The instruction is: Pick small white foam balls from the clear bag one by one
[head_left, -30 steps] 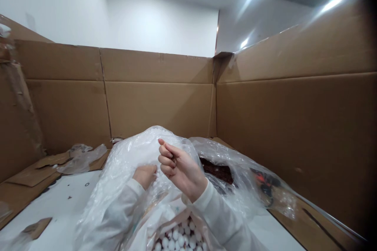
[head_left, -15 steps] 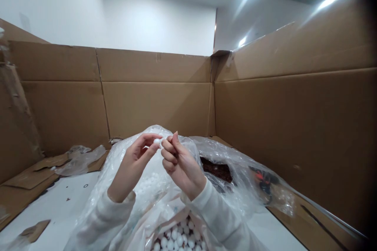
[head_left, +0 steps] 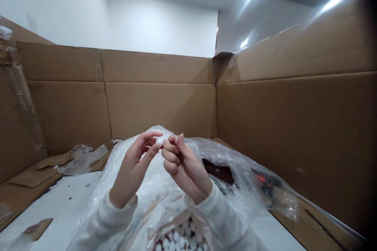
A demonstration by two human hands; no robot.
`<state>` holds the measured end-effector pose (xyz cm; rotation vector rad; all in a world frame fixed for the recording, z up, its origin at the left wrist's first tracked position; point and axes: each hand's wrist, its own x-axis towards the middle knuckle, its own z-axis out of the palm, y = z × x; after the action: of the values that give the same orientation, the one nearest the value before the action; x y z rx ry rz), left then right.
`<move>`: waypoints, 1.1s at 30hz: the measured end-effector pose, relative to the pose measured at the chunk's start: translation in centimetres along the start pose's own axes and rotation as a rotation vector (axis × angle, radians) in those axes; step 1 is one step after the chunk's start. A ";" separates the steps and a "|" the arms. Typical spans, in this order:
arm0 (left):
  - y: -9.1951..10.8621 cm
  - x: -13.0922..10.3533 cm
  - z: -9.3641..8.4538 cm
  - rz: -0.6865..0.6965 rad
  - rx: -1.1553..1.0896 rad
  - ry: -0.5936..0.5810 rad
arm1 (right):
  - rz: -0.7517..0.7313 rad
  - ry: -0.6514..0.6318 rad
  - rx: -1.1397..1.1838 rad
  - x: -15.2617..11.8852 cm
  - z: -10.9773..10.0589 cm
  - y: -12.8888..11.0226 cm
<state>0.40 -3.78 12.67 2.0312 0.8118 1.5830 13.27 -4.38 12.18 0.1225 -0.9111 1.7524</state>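
Between the thumb and fingers of my left hand [head_left: 134, 164] is a small white ball [head_left: 159, 141]. Close beside it, my right hand [head_left: 185, 166] is curled, its thumb up against the bent index finger; whatever is pinched there is too small or hidden to make out. Both hands are raised over a large clear plastic bag [head_left: 103, 188] of white pieces. Nearer to me, below my wrists, an open whitish bag [head_left: 141, 231] holds many white balls [head_left: 181, 237], some with reddish-brown spots.
Tall cardboard walls [head_left: 159, 106] stand at the back and on both sides. To the right, clear plastic [head_left: 244, 180] covers a dark brown item [head_left: 218, 171] and a red-and-black item [head_left: 265, 182]. Cardboard scraps [head_left: 38, 229] and crumpled plastic [head_left: 85, 160] lie left on a white surface [head_left: 73, 204].
The hands stay close together with the white ball still in the left fingers. The right thumb and fingers have shifted slightly, and the view has moved a little.
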 end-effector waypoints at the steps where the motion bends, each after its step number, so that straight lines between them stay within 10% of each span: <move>1: 0.1 -0.1 0.0 0.006 0.015 0.018 | 0.005 -0.001 -0.033 -0.1 0.1 -0.1; 33: 0.9 -0.6 -0.6 0.440 0.488 0.000 | 0.015 0.007 -0.385 -0.4 0.1 -0.4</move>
<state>-0.09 -4.86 12.96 2.7071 0.8560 1.7325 13.75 -4.76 12.26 -0.1423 -1.2283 1.5585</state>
